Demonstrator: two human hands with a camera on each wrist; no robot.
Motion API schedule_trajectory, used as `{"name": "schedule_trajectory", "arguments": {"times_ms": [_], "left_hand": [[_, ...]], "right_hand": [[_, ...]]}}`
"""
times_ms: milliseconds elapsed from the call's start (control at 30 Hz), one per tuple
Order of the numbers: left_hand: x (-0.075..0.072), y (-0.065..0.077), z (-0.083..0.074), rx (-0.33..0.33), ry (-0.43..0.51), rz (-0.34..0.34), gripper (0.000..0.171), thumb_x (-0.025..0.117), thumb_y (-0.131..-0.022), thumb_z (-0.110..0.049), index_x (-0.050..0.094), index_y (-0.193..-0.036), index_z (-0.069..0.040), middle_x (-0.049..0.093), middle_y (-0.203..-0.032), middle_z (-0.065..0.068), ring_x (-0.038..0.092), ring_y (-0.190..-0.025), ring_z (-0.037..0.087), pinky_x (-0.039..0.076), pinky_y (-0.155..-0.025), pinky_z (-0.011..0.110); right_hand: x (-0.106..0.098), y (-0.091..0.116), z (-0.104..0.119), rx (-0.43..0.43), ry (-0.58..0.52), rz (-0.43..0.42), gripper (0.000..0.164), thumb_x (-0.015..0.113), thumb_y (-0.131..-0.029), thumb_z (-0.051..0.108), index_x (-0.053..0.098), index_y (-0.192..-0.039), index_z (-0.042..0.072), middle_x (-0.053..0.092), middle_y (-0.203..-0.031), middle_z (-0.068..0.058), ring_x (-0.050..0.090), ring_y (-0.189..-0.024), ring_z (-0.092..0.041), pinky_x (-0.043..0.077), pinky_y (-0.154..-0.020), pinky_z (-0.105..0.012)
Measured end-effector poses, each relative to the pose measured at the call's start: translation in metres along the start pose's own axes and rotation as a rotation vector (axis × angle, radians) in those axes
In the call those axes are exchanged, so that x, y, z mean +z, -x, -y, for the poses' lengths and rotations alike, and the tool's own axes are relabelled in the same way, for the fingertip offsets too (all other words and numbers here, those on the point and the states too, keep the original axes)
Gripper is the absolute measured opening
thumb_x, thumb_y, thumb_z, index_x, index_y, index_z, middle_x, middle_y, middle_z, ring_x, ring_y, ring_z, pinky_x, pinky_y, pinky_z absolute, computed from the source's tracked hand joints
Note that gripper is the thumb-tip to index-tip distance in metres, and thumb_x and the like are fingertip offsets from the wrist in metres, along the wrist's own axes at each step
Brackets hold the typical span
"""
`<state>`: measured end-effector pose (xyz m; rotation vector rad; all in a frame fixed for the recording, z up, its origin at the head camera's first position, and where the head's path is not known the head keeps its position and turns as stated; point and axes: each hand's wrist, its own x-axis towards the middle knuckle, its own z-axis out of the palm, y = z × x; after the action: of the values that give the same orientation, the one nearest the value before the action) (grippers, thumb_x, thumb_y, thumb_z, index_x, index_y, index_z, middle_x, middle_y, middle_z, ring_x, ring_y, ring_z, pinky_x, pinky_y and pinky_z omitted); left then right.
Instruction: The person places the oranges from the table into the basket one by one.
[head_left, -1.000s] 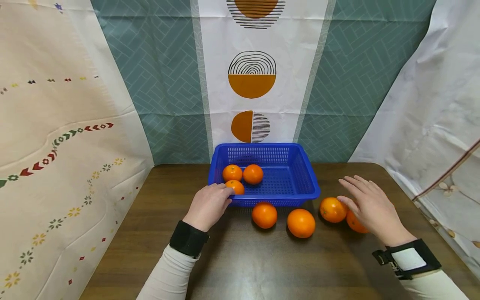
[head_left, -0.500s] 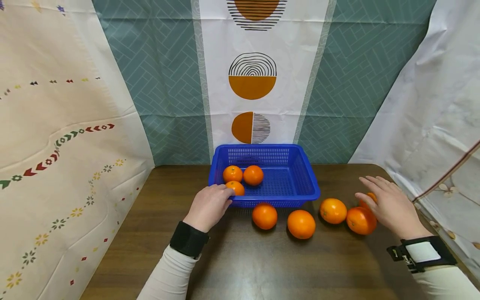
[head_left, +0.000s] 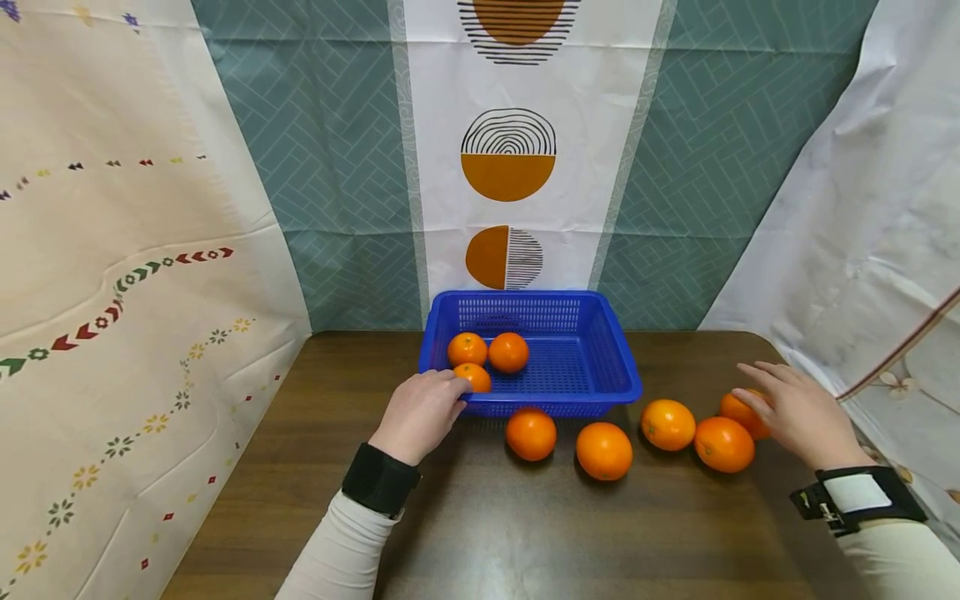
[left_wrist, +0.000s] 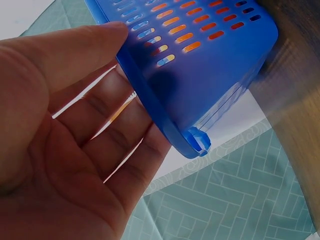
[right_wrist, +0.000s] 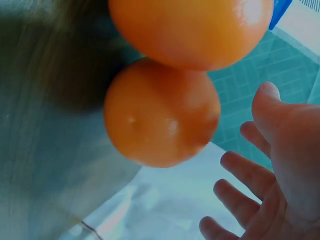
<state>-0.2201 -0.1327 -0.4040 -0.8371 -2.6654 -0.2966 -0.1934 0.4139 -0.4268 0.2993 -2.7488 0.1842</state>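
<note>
My left hand (head_left: 422, 415) pinches the near left rim of a blue plastic basket (head_left: 555, 398). In the left wrist view, the thumb (left_wrist: 85, 47) lies on the near side of that rim, with the other fingers behind it. Three oranges are grouped at the basket's left side, one of them an orange (head_left: 509, 353) in the middle of the basket floor. My right hand (head_left: 806, 414) hovers with spread fingers beside the rightmost orange (head_left: 744, 414), partly overlapping it in the head view. The right wrist view has a gap between the fingers and this orange (right_wrist: 161, 112).
Along the basket's front stand an orange (head_left: 531, 434) and another orange (head_left: 603, 451). Further right, an orange (head_left: 667, 424) and a neighbouring orange (head_left: 724, 444) sit close together. The wooden table (head_left: 480, 533) ends at hanging cloths on the left, back and right.
My right hand has moved right and slightly away from over the oranges, uncovering the two rightmost ones. The left hand keeps its hold on the basket rim.
</note>
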Motion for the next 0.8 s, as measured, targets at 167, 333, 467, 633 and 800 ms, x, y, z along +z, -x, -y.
{"name": "schedule_trajectory", "arguments": {"times_ms": [167,333,467,633,800], "left_hand": [[-0.0001,0.0002,0.0003,0.005,-0.002,-0.007,0.017,0.092,-0.093,-0.014,0.079,-0.103,-0.011,0.071,-0.090,0.003,0.064,-0.080,0.027,0.059,-0.075,0.041],[0.0006,0.0004,0.0004,0.007,-0.001,-0.009,0.017,0.092,-0.093,-0.014,0.078,-0.103,-0.011,0.071,-0.090,0.004,0.065,-0.080,0.028,0.059,-0.075,0.042],[0.0010,0.0007,0.0003,0.004,-0.001,-0.003,0.017,0.092,-0.093,-0.014,0.078,-0.103,-0.012,0.072,-0.090,0.004,0.065,-0.080,0.027,0.060,-0.076,0.042],[0.0014,0.0004,0.0003,0.005,-0.001,-0.005,0.017,0.091,-0.093,-0.014,0.078,-0.103,-0.012,0.072,-0.091,0.004,0.066,-0.080,0.028,0.060,-0.076,0.042],[0.0017,0.0002,0.0006,0.009,-0.001,-0.011,0.017,0.091,-0.093,-0.014,0.078,-0.103,-0.011,0.072,-0.091,0.004,0.066,-0.081,0.028,0.060,-0.077,0.043]], "right_hand": [[0.0020,0.0009,-0.0060,0.047,-0.008,0.064,0.054,0.081,-0.102,0.026,0.065,-0.142,-0.006,0.061,-0.138,-0.041,0.059,-0.123,-0.063,0.045,-0.102,-0.077],[0.0037,0.0023,-0.0092,0.100,-0.030,0.153,0.057,0.074,-0.108,0.035,0.061,-0.148,-0.004,0.058,-0.143,-0.041,0.058,-0.125,-0.063,0.048,-0.097,-0.079],[0.0055,0.0029,-0.0108,0.114,-0.034,0.189,0.060,0.073,-0.108,0.038,0.059,-0.150,-0.003,0.056,-0.144,-0.042,0.057,-0.125,-0.065,0.049,-0.095,-0.080],[0.0061,0.0035,-0.0099,0.139,-0.024,0.232,0.062,0.070,-0.110,0.040,0.056,-0.152,-0.002,0.053,-0.146,-0.042,0.056,-0.126,-0.065,0.049,-0.091,-0.081],[0.0056,0.0035,-0.0084,0.147,-0.027,0.258,0.062,0.067,-0.112,0.041,0.054,-0.155,-0.002,0.053,-0.146,-0.042,0.057,-0.125,-0.066,0.049,-0.089,-0.081]]}}
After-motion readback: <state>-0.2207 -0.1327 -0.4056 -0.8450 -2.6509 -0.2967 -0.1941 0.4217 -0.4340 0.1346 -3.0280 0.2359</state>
